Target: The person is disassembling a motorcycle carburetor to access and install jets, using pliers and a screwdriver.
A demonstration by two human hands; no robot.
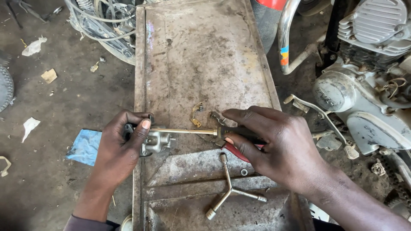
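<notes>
- My left hand (122,147) is closing its grip around a small grey metal part (156,141), thumb pressing over the top and fingers wrapping the far side, at the left edge of the surface (201,55).
- My right hand (274,147) is clamping its grip shut on the red and black handle of a screwdriver (192,131), fingers curling over the handle and thumb tucking under it.
- The screwdriver's brass-coloured shaft is running level from my right hand to the left, its tip meeting the part just beside my left thumb.
- The part is sitting half over the rim of the surface, held up off it by my left hand.
- The surface is a worn, rusty metal sheet with raised side edges, acting as a shallow tray.
- Lying loose on it: a small bent brass clip (196,114) just above the shaft, a three-armed socket wrench (231,188) below my right hand, and a small washer (244,172) beside the wrench's upper arm.
- Another small metal piece (218,117) is showing at my right fingertips; I cannot tell what it is.
- A motorcycle engine (364,85) is standing to the right of the surface, well apart from the part.
- A blue rag (85,146) is lying on the floor just left of my left hand.
</notes>
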